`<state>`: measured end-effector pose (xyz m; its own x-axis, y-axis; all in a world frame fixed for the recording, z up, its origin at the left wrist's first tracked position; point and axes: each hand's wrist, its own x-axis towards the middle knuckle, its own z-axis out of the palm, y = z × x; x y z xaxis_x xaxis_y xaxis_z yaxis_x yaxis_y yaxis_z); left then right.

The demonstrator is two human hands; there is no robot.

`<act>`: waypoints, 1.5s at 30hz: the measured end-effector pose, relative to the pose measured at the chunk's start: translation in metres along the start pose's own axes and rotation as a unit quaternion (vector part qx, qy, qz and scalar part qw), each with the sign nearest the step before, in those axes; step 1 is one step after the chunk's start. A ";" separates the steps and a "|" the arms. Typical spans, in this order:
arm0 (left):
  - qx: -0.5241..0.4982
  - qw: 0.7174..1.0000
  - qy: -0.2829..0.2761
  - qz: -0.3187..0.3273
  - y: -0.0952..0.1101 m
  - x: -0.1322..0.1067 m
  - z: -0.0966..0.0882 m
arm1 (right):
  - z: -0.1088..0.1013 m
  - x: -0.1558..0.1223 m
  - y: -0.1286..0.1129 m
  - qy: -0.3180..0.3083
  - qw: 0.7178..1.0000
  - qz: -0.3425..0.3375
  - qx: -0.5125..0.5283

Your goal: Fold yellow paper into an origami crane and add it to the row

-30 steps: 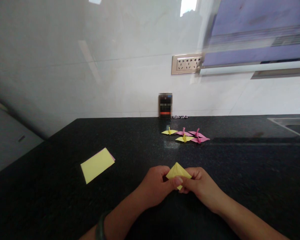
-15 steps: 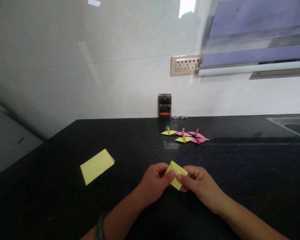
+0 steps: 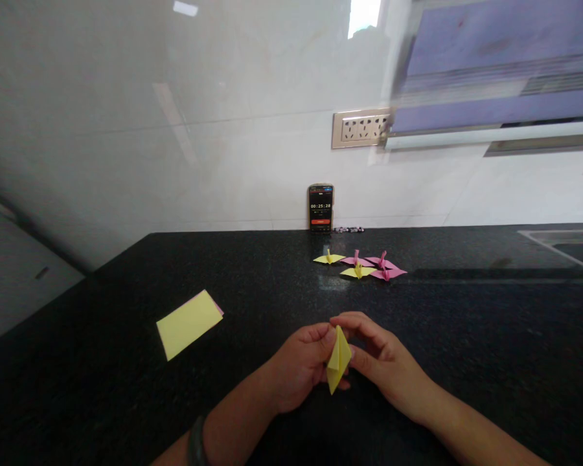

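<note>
Between my hands is a piece of yellow origami paper [image 3: 339, 362], folded into a narrow kite shape with a flap standing out from it. My left hand [image 3: 304, 362] pinches its left side between thumb and fingers. On the other side, my right hand [image 3: 381, 356] has its thumb against the paper's right edge, and its curved fingers reach over the top; part of the fingertips is hidden behind the paper. Beyond the hands lie small folded paper cranes, among them a yellow crane [image 3: 358, 271] and a pink crane [image 3: 387, 274].
A stack of yellow and pink paper sheets [image 3: 189, 325] lies to the left on the black countertop [image 3: 252, 272]. A phone showing a timer [image 3: 320, 208] leans on the wall, beside a beaded strap [image 3: 348, 230]. A sink edge [image 3: 558, 249] is at the right.
The yellow paper has gone from a flat, wide diamond to a narrower, turned shape. My right hand has shifted its grip, its fingers now over the paper's top.
</note>
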<state>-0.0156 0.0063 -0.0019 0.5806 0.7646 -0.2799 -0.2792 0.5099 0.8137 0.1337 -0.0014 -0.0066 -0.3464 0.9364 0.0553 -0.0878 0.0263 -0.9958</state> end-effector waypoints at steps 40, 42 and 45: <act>0.059 0.985 0.130 0.093 0.002 0.002 -0.005 | -0.004 0.002 0.007 0.094 0.986 0.023 -0.136; 0.076 0.985 0.125 0.088 0.002 0.002 -0.005 | -0.004 0.002 0.008 0.095 0.987 0.018 -0.131; 0.093 0.985 0.122 0.078 0.001 0.002 -0.005 | -0.004 0.001 0.008 0.102 0.982 -0.014 -0.157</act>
<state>-0.0190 0.0104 -0.0040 0.3340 0.9117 -0.2391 -0.1925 0.3143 0.9296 0.1365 0.0011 -0.0152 -0.1505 0.9837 0.0987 0.2086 0.1291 -0.9694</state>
